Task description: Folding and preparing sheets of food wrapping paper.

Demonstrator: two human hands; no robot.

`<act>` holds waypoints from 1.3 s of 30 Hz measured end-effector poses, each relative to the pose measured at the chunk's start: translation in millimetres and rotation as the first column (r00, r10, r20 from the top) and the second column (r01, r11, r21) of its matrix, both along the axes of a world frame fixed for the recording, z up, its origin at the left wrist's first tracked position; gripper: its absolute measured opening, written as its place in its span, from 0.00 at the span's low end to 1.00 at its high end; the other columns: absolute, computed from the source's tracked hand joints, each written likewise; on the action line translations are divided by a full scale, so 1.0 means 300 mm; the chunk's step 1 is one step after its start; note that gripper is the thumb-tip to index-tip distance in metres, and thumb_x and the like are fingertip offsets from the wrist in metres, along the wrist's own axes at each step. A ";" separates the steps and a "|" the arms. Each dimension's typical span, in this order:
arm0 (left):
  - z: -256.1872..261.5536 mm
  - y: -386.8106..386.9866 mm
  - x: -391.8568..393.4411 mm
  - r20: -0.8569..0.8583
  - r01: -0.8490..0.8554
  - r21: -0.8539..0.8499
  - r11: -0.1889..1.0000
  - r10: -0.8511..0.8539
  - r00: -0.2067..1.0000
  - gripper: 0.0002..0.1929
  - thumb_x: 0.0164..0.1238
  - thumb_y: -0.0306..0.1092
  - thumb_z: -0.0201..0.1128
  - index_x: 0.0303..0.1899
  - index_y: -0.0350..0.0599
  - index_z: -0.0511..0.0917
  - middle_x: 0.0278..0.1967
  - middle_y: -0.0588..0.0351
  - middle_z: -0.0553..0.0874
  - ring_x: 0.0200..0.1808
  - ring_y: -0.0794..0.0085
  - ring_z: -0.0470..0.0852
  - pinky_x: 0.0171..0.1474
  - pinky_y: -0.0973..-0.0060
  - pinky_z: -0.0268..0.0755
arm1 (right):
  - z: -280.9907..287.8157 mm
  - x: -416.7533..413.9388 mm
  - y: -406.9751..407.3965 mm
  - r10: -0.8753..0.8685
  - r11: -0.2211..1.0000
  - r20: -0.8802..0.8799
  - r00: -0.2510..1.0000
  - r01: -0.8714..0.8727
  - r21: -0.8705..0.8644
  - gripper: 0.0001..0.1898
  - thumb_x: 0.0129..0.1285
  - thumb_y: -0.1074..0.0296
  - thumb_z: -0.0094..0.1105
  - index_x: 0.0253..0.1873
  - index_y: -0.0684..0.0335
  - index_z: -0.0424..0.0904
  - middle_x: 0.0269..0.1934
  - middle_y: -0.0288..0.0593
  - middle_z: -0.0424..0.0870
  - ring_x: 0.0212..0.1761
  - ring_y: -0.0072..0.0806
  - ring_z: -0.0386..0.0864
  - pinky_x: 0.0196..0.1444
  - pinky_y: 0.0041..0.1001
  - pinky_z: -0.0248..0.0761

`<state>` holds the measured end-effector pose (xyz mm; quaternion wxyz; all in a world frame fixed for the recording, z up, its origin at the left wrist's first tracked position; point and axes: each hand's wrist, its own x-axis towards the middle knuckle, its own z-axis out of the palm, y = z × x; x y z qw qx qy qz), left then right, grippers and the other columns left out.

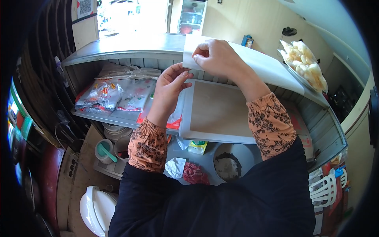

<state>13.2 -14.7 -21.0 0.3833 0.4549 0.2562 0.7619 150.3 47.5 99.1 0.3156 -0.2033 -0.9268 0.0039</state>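
A stack or sheet of white paper (pixel 260 66) lies along the top of the metal counter and overhangs its near edge. My right hand (pixel 217 57) is over the paper's left end, its fingers curled and the thumb bent in towards the index finger. Just below the paper's lower left corner is my left hand (pixel 171 89), thumb and index fingertips close together. Whether either hand pinches the paper or something small cannot be made out. Beneath my hands, brown wrapping paper (pixel 220 109) rests on a shelf with a pale border showing around it.
Packs of plastic bags (pixel 106 91) fill the shelf's left part. Bagged crackers (pixel 308 66) stand on the counter at right. Lower down are a grey basin (pixel 234 163), a red bundle (pixel 195 173), a tub with a teal spoon (pixel 103 151) and a white lidded container (pixel 97 210).
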 end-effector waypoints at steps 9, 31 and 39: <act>0.020 0.022 -0.027 -0.022 -0.008 0.053 0.999 0.009 1.000 0.14 0.70 0.31 0.59 0.53 0.36 0.75 0.46 0.56 0.83 0.45 0.77 0.82 0.44 0.80 0.75 | 0.119 -0.091 0.003 -0.116 0.938 0.298 0.947 0.203 -0.282 0.26 0.47 0.44 0.70 0.35 0.68 0.85 0.25 0.45 0.82 0.27 0.29 0.79 0.30 0.26 0.70; 0.019 0.028 -0.025 -0.026 -0.011 0.078 0.997 0.013 1.000 0.13 0.69 0.31 0.61 0.52 0.36 0.76 0.44 0.56 0.83 0.45 0.77 0.83 0.42 0.82 0.74 | 0.126 -0.088 -0.002 -0.144 0.919 0.361 0.921 0.260 -0.295 0.25 0.49 0.45 0.72 0.33 0.66 0.85 0.21 0.39 0.78 0.24 0.21 0.74 0.27 0.21 0.66; 0.020 0.036 -0.020 -0.025 -0.005 0.098 0.995 0.008 1.000 0.13 0.69 0.30 0.61 0.52 0.36 0.76 0.44 0.56 0.83 0.44 0.78 0.83 0.41 0.82 0.73 | 0.134 -0.098 -0.001 -0.146 0.914 0.358 0.922 0.264 -0.307 0.24 0.49 0.44 0.69 0.30 0.67 0.85 0.22 0.40 0.80 0.24 0.21 0.75 0.28 0.21 0.68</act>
